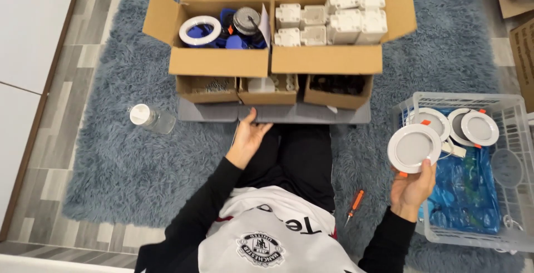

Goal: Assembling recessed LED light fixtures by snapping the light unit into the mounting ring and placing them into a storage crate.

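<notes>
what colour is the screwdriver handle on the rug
Orange, on the screwdriver; clearest in the head view.

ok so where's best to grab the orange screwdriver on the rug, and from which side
Probably by the orange handle of the screwdriver, the thicker upper end, pinched across its width from above. It lies flat on the rug with its thin shaft pointing down-left toward the person's leg, so the right hand is nearest, though it holds a round lamp at the rim. The left hand is open.
</notes>
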